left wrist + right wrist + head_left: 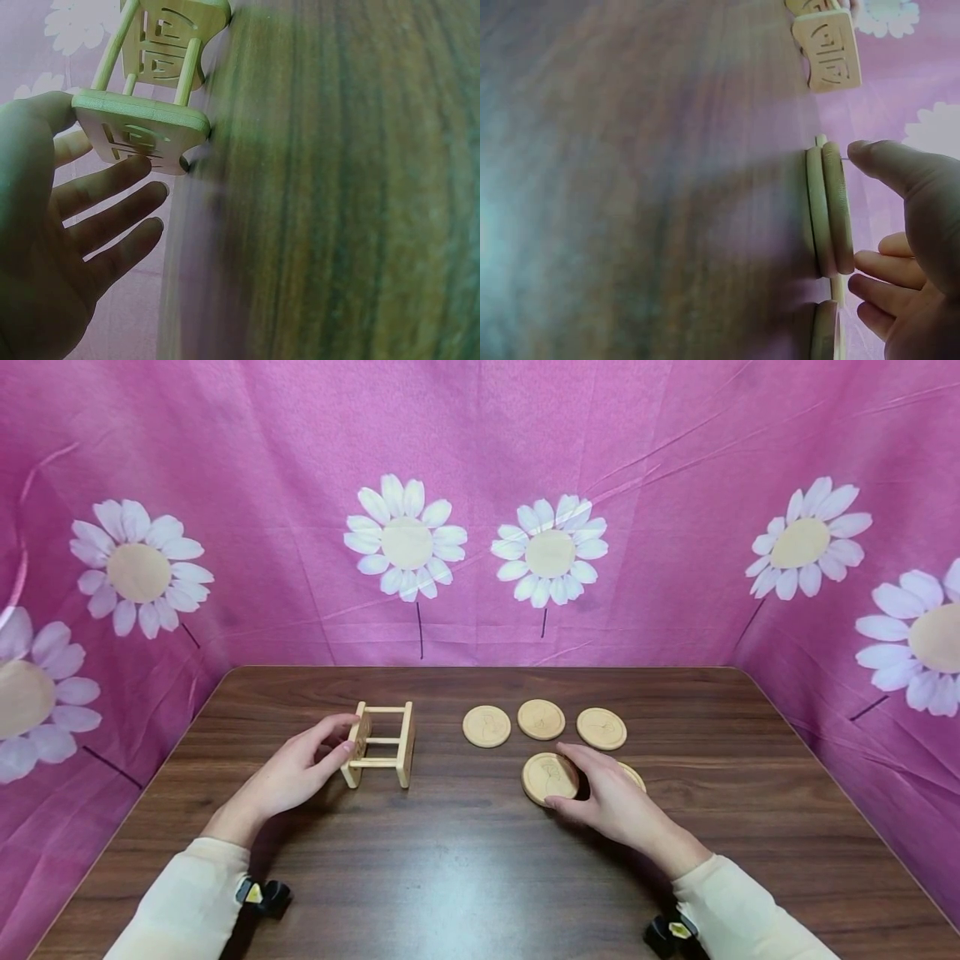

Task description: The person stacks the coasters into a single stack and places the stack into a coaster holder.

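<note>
Find the top wooden disc over a second disc, between right fingers curved round its rim; cannot tell if pinching. Looks light, hard, a bit slippery: hold by the rim. Under left fingers, spread and touching, find a stiff wooden rack. Mind three discs past right fingers; use open surface between left and right fingers.

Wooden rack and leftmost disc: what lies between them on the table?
Bare brown tabletop: the head view shows nothing between the wooden rack and the leftmost disc.
</note>
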`<state>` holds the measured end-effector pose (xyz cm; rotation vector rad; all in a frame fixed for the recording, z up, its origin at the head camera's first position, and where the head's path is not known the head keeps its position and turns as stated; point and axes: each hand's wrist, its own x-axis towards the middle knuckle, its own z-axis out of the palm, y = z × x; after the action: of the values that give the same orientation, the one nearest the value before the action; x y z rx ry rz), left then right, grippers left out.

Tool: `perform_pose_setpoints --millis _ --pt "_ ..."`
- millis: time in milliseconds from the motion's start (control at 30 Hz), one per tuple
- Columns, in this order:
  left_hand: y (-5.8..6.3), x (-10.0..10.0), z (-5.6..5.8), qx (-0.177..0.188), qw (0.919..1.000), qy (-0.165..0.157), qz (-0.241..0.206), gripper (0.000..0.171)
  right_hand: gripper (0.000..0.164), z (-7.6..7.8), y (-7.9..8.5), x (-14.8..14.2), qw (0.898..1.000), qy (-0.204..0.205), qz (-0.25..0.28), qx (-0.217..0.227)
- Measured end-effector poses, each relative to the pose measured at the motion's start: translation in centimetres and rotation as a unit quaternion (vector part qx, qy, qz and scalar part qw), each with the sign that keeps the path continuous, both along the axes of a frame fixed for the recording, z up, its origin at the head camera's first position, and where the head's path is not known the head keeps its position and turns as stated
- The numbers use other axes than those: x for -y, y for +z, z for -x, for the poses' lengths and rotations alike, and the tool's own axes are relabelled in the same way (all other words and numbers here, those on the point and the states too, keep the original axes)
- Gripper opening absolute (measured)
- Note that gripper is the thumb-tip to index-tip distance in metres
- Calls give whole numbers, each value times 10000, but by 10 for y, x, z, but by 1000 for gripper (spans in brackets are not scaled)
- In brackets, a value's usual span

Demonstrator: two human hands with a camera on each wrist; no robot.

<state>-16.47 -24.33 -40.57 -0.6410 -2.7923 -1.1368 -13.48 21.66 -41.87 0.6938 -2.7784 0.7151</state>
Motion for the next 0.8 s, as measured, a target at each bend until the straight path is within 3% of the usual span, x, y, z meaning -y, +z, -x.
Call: perform_pose_setpoints --millis 800 --pt "0 0 0 108 9999 22 -16 38 67 19 10 20 9990 223 345 194"
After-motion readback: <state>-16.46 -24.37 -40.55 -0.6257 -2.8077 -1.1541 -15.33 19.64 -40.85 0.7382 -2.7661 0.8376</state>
